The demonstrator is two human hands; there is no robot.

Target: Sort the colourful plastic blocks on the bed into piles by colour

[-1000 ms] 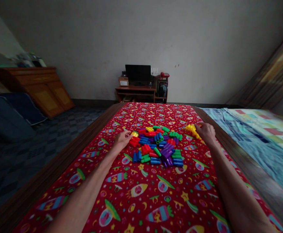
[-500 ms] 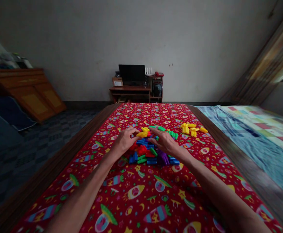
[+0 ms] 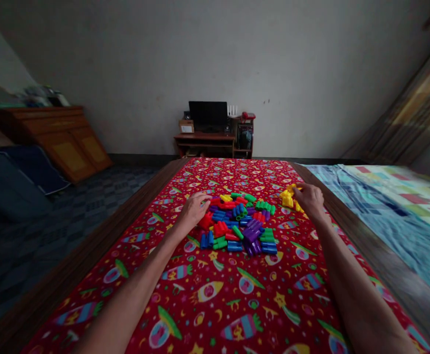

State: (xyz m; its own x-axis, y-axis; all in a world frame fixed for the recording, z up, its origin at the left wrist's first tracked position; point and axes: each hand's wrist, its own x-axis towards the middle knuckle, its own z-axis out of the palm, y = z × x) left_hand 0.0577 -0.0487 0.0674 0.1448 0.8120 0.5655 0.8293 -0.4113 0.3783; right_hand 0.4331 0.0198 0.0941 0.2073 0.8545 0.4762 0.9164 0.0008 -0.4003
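Note:
A mixed pile of plastic building blocks, with purple [image 3: 252, 231], blue [image 3: 234, 246], red [image 3: 221, 228] and green [image 3: 265, 207] pieces, lies mid-table. My left hand [image 3: 195, 210] rests at the pile's left edge, fingers stretched toward a red block; it appears to hold nothing. One yellow block [image 3: 226, 198] sits at the back of the pile. To the right, my right hand [image 3: 311, 200] is over a separate group of yellow blocks [image 3: 287, 198], its thumb and fingers closed on a yellow block [image 3: 293, 189]. Part of that group is hidden behind the hand.
A red patterned cloth [image 3: 207, 290] covers the table, whose dark wooden border [image 3: 141, 191] shows at the sides. A bed [image 3: 366, 196] adjoins on the right. Beyond the far end stands a desk [image 3: 205, 137] with a monitor [image 3: 208, 116]. At left is a wooden cabinet [image 3: 67, 142].
My right hand has moved right, from above the mixed pile to the yellow group. My left hand stays by the pile, off the yellow blocks it was at. The view has shifted slightly.

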